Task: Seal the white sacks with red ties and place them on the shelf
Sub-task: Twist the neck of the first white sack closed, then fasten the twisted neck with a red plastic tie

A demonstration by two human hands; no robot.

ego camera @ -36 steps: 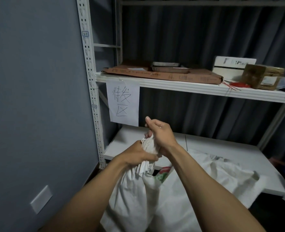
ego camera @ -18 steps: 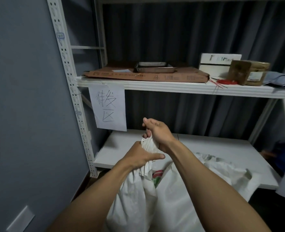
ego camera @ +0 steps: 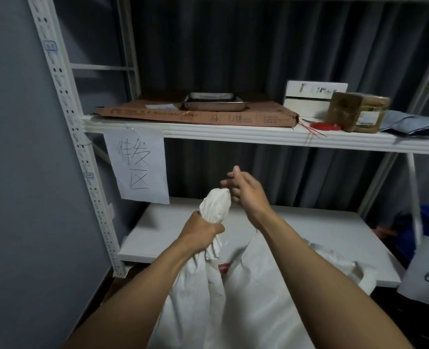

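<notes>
The left hand's fingers (ego camera: pixel 215 229) are curled tight round the twisted neck of a white sack (ego camera: pixel 198 285), and the gathered top stands up out of the fist as a rumpled knob. The right hand's fingers (ego camera: pixel 229 183) are spread and loose, holding nothing. The right hand (ego camera: pixel 247 191) hovers just beside that knob; whether it brushes the cloth cannot be told.

That is the change. Half a second ago the right hand was clamped on the bunched top above the left hand (ego camera: pixel 200 233), and both were wringing the neck. Now it has let go and lifted up and to the right, so the left hand alone keeps the mouth closed. The gathering looks finished and the free hand is probably bound for a tie, since the neck shows none yet.

The red ties (ego camera: pixel 322 126) lie on the upper shelf (ego camera: pixel 233 133), between the flattened cardboard (ego camera: pixel 195 117) and a brown parcel (ego camera: pixel 356 110), well above the hands. The sack stands in front of the lower shelf (ego camera: pixel 309 222), not yet on it. A second white sack (ego camera: pixel 271 285) slumps beside it with its mouth slack and unsealed.
</notes>
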